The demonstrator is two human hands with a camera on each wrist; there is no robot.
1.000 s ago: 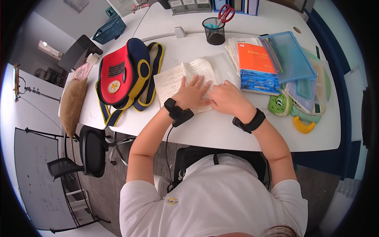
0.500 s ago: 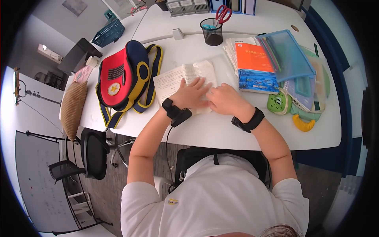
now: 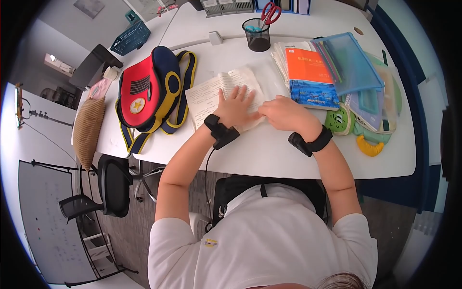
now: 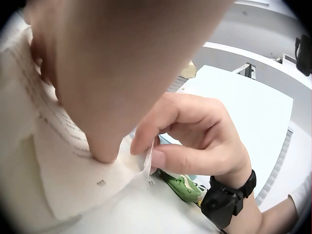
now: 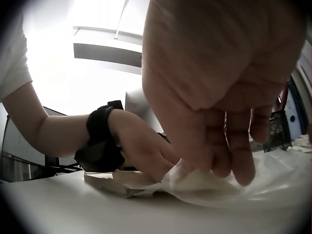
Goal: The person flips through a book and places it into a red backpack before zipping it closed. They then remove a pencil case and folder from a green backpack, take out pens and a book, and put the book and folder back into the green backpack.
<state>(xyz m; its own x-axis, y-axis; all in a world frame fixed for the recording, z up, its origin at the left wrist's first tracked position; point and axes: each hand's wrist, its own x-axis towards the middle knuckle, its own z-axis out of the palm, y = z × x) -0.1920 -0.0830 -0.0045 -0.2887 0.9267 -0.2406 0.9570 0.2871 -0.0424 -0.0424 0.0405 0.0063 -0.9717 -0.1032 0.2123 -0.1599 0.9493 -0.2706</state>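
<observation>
An open booklet of printed pages (image 3: 201, 100) lies on the white table, its right page creased. My left hand (image 3: 236, 110) rests flat on that page with fingers spread; the left wrist view shows its thumb pressing the paper (image 4: 73, 183). At the page's right edge, my right hand (image 3: 288, 114) pinches the paper's edge between thumb and index finger, clearest in the left wrist view, where the right hand (image 4: 195, 134) is seen from the side. A translucent sheet (image 5: 273, 178) lies under and beside the right hand's fingers.
A red and blue bag (image 3: 144, 91) stands left of the booklet. To the right are an orange and blue book (image 3: 313, 77), a blue pouch (image 3: 353, 62) and a green case (image 3: 338, 121). A mesh pen cup (image 3: 258, 41) with red scissors stands behind.
My right hand has moved slightly to the right, and its wrist has turned. The left hand stays on the page, its thumb stretched toward the right hand.
</observation>
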